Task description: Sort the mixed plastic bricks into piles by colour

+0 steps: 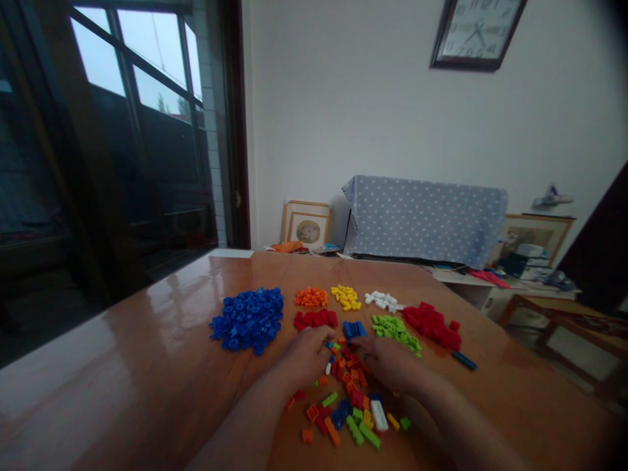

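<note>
The blue pile (pixel 249 319), green pile (pixel 395 332) and other single-colour groups (pixel 316 319) already lie beyond the mixed bricks (pixel 357 396), seemingly yet unsorted, whose far end the left hand (pixel 309 353) and right hand (pixel 390 361) flank, fingers bent inward, any grip impossible to tell.

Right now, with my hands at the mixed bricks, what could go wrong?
Your right hand is close to the lime green pile, so it might nudge those pieces into the mixed bricks. Your left hand could likewise disturb the red group just beyond it.
</note>
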The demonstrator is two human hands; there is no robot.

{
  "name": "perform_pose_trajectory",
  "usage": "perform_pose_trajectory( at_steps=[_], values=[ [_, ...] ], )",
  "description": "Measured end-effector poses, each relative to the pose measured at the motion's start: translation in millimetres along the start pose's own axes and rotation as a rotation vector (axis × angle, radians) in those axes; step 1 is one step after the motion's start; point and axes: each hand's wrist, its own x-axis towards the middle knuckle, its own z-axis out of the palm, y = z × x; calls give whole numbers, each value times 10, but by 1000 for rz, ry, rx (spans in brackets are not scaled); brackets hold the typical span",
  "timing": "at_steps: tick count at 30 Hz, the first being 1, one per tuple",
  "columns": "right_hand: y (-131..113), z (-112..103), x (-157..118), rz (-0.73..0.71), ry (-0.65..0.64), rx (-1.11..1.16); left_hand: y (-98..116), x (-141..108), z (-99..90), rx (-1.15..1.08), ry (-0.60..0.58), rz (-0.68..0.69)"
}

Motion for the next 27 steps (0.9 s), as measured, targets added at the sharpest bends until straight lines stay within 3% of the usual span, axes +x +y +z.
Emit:
perform_pose_trajectory(
  at_steps=[4,11,27],
  values=[
    [14,-12,-16,-74,-19,68,-2,-14,-6,21,-3,0],
    [80,-100,-26,63,13,38,26,-13,5,43,-11,2],
    [89,-99,-49,23,-44,20,136,-22,-5,116,-94,18]
  ],
)
